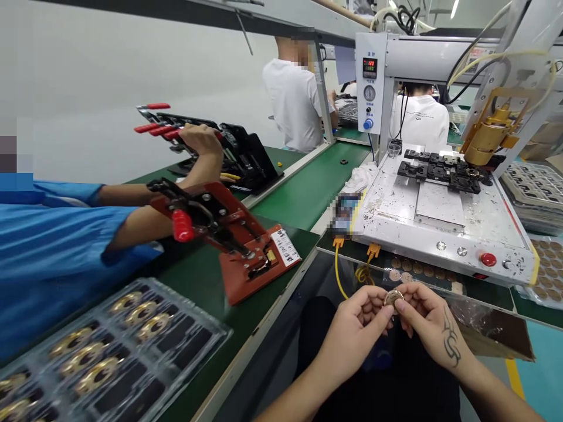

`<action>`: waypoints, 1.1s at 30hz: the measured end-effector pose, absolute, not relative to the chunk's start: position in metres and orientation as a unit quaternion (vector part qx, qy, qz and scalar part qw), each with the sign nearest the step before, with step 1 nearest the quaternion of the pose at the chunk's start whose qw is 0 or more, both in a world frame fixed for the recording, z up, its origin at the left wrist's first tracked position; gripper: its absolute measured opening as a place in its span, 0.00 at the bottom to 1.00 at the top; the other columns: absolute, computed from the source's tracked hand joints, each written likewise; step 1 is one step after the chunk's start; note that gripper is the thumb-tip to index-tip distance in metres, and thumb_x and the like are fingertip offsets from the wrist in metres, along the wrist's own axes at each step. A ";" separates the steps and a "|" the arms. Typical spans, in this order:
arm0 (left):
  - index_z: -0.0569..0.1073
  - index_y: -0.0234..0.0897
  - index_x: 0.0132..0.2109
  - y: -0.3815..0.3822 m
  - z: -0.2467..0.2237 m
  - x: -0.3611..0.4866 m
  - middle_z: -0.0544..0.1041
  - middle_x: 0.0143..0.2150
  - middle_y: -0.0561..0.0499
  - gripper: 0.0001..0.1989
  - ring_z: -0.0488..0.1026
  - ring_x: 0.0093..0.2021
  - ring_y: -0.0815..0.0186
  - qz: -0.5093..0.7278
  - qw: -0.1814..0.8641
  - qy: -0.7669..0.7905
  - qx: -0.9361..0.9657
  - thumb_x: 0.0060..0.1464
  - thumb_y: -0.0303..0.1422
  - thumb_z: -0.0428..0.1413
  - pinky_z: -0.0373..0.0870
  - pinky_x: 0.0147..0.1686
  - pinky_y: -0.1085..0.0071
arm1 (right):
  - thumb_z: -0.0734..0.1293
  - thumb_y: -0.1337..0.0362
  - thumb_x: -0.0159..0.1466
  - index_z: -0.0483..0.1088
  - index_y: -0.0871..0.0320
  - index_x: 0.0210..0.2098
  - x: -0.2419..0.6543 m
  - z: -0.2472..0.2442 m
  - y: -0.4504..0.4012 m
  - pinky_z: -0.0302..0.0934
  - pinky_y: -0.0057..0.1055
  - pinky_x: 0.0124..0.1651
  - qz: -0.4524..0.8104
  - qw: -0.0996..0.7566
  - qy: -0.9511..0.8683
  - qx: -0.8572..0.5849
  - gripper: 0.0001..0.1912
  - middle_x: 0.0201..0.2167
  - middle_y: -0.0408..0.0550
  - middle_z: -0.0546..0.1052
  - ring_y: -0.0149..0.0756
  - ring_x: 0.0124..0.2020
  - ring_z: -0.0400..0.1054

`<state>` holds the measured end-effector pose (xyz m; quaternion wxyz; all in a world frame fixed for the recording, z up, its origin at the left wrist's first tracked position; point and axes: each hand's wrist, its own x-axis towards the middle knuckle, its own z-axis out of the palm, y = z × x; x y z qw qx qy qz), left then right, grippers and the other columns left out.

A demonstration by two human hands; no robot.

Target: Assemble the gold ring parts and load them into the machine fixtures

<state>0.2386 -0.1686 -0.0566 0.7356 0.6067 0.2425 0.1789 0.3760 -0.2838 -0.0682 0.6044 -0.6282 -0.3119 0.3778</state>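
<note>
Low in front of my body, my left hand and my right hand meet around a small round gold-rimmed piece. Both thumbs press on its face while curled fingers back it from behind. Parts of the piece are hidden under the fingertips. Just beyond the hands, a row of round brownish discs lies along the bench edge. Above them stands a white press machine with black fixtures on its bed and a brass-coloured head.
On the left, a co-worker in blue sleeves grips a red-handled clamp; a red-brown clamp jig stands nearby. A plastic tray carries gold rings. A green conveyor runs behind. Yellow cables hang beside my left hand. More discs lie right.
</note>
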 end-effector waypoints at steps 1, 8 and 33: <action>0.77 0.35 0.46 -0.168 -0.056 0.238 0.79 0.35 0.50 0.14 0.77 0.34 0.65 0.181 0.737 0.245 0.604 0.61 0.42 0.65 0.76 0.34 0.71 | 0.73 0.43 0.67 0.76 0.56 0.44 0.375 -0.067 -0.283 0.65 0.28 0.25 0.379 0.603 -0.313 -0.628 0.21 0.29 0.44 0.75 0.32 0.25 0.68; 0.75 0.35 0.41 -0.164 -0.056 0.232 0.76 0.32 0.52 0.14 0.74 0.30 0.67 0.199 0.719 0.254 0.615 0.61 0.43 0.65 0.72 0.33 0.71 | 0.73 0.43 0.66 0.76 0.56 0.42 0.369 -0.066 -0.275 0.63 0.28 0.27 0.393 0.605 -0.320 -0.614 0.21 0.29 0.44 0.75 0.32 0.25 0.66; 0.76 0.39 0.44 -0.092 0.030 0.168 0.81 0.44 0.44 0.07 0.77 0.46 0.58 0.450 0.296 0.225 0.812 0.68 0.37 0.58 0.72 0.48 0.63 | 0.72 0.64 0.67 0.72 0.50 0.54 0.393 -0.054 -0.203 0.71 0.34 0.33 0.118 0.451 -0.696 -0.546 0.17 0.35 0.45 0.78 0.38 0.30 0.72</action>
